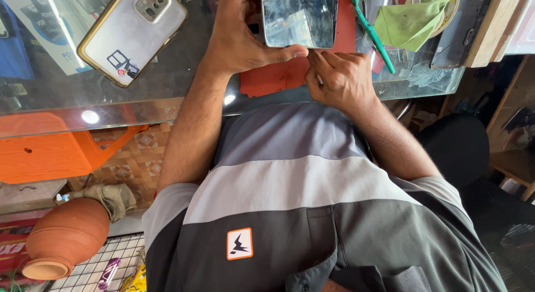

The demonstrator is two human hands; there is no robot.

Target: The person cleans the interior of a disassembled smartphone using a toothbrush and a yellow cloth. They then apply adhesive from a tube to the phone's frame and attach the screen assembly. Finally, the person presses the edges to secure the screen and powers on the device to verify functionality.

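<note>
Nearest the lens is the person's own torso in a grey, pale-grey and dark-grey banded shirt (295, 191) with a small orange-edged patch on it. Both forearms extend from it to the near edge of a glass counter (67, 110).

Left hand (245, 38): fingers closed around the left side of a flat phone (299, 17) with a glossy, reflective face, thumb lying along its near edge. The grip is firm and closed on the device.

Right hand (340, 80): curled into a loose fist at the near edge of the same phone, fingertips pinched together against that edge, just beside the left thumb. Whether a tool sits between the fingertips cannot be told.

Location of the phone: flat over a red mat (278, 77) at the middle of the counter's near edge.

Other items on the counter: a second phone (132, 32) in a clear gold-rimmed case, back upward, toward the far left; a green-handled brush (370, 30) just right of the held phone; a crumpled green cloth (409, 21) toward the far right.

Below the counter, left side: an orange stool (50, 152) and a brown clay pot (64, 239) on its side.
</note>
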